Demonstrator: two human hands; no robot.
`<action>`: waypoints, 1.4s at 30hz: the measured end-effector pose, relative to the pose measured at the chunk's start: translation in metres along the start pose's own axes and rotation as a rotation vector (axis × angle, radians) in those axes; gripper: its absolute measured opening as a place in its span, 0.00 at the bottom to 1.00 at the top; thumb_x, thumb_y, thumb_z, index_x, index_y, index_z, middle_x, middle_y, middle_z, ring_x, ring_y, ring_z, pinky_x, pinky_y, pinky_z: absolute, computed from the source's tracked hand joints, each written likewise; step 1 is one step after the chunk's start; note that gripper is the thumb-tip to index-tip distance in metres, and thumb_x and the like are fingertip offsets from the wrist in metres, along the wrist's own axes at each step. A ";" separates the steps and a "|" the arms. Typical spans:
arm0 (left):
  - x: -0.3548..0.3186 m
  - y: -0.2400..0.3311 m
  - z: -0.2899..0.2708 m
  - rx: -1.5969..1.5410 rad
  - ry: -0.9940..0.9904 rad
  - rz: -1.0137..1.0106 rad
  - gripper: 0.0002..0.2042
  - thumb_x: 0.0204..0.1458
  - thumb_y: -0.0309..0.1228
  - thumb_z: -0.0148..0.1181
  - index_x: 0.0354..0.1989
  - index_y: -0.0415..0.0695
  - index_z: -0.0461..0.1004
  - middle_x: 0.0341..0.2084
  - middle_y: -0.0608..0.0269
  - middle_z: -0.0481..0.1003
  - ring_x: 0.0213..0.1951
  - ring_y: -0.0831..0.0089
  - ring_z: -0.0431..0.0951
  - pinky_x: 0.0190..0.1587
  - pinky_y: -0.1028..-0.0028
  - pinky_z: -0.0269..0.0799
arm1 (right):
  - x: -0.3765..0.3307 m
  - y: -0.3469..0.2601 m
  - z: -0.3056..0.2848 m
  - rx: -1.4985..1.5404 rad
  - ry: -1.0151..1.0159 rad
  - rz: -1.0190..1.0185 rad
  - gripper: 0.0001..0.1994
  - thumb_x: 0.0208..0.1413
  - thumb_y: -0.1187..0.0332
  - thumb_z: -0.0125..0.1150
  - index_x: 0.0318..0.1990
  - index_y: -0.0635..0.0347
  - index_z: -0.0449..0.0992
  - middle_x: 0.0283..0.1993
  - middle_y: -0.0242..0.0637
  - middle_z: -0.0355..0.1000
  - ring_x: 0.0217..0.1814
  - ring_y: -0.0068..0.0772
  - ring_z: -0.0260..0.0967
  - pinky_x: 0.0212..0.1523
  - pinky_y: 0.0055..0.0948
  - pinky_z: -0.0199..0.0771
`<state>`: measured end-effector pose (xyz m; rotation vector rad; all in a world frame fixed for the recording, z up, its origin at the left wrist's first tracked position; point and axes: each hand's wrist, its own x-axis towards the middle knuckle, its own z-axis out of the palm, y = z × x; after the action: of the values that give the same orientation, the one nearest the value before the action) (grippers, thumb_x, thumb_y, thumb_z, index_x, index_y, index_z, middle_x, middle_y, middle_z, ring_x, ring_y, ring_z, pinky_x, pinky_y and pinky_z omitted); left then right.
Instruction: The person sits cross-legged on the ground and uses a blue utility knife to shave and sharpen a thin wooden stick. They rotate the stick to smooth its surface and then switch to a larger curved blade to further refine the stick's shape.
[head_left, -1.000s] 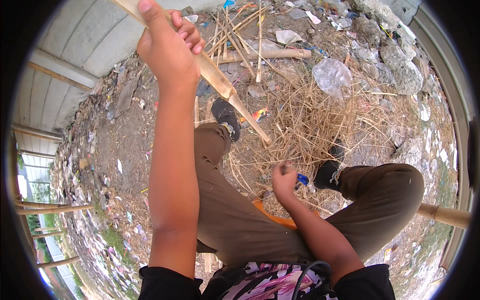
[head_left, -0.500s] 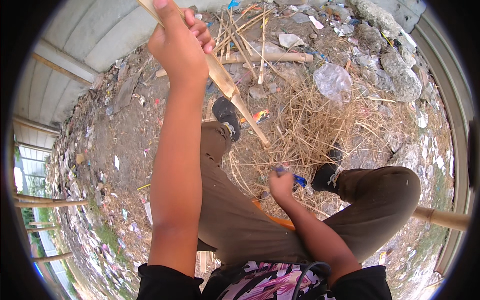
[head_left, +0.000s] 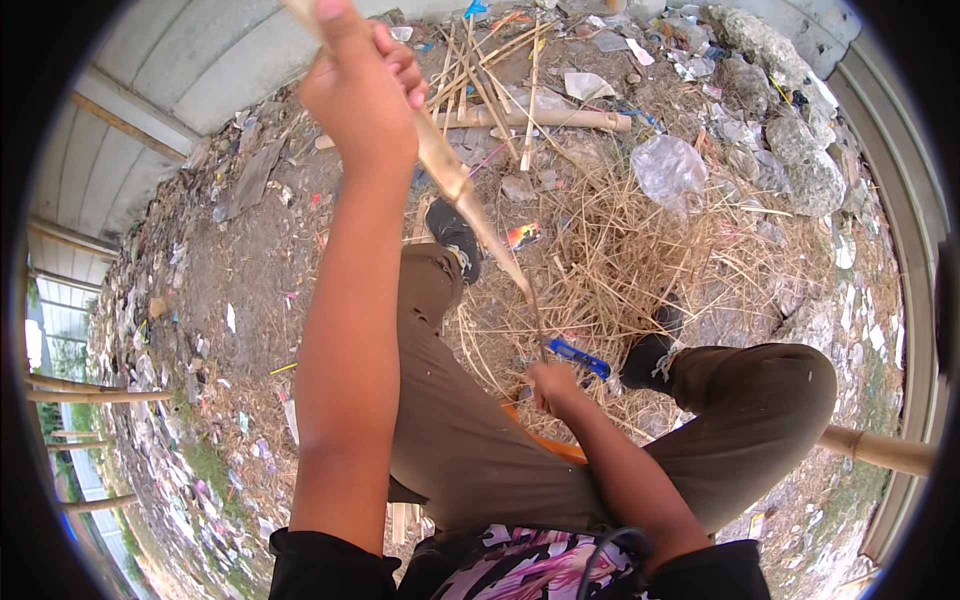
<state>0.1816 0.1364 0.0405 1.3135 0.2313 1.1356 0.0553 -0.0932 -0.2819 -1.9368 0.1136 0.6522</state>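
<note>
Left hand (head_left: 360,95) raised, gripping bamboo stick (head_left: 470,205); right hand (head_left: 555,388) low, fisted.

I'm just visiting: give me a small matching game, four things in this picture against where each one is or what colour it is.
Things:
1. bamboo stick
2. knife handle
3. clear plastic bag
4. shoe

Places or colours:
A. blue, beside the right hand
B. held up in the left hand
C. black, at the end of the left trouser leg
D. lying on the dry straw, upper right

Pairs: 1-B, 2-A, 3-D, 4-C
</note>
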 end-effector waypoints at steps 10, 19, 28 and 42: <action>0.003 -0.002 -0.003 -0.034 -0.020 -0.046 0.31 0.62 0.62 0.48 0.26 0.43 0.62 0.15 0.68 0.57 0.16 0.79 0.58 0.20 0.75 0.57 | 0.011 -0.093 -0.040 0.929 -0.407 0.582 0.12 0.52 0.72 0.56 0.19 0.53 0.63 0.12 0.23 0.52 0.12 0.22 0.52 0.16 0.30 0.55; -0.016 0.010 0.020 0.015 0.014 -0.045 0.29 0.64 0.60 0.47 0.18 0.50 0.59 0.11 0.76 0.55 0.12 0.83 0.54 0.14 0.79 0.51 | -0.012 -0.136 -0.058 0.328 0.209 -0.709 0.18 0.59 0.76 0.61 0.19 0.58 0.61 0.14 0.21 0.55 0.18 0.10 0.48 0.18 0.22 0.47; -0.020 0.011 0.027 -0.026 0.008 0.002 0.29 0.63 0.59 0.48 0.18 0.49 0.60 0.11 0.75 0.56 0.12 0.83 0.55 0.14 0.80 0.51 | -0.012 -0.126 -0.046 0.510 0.199 -0.623 0.18 0.63 0.72 0.57 0.20 0.55 0.61 0.16 0.25 0.59 0.17 0.14 0.51 0.18 0.22 0.49; -0.010 0.002 0.029 -0.069 -0.007 -0.119 0.27 0.64 0.58 0.49 0.20 0.49 0.61 0.11 0.75 0.57 0.12 0.83 0.56 0.14 0.79 0.53 | 0.019 -0.071 -0.044 0.758 -0.408 0.716 0.16 0.53 0.71 0.54 0.16 0.48 0.60 0.09 0.23 0.51 0.10 0.24 0.52 0.17 0.31 0.56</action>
<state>0.1961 0.1101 0.0470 1.2266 0.2598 1.0303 0.1138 -0.0951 -0.2192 -0.9751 0.7083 1.2432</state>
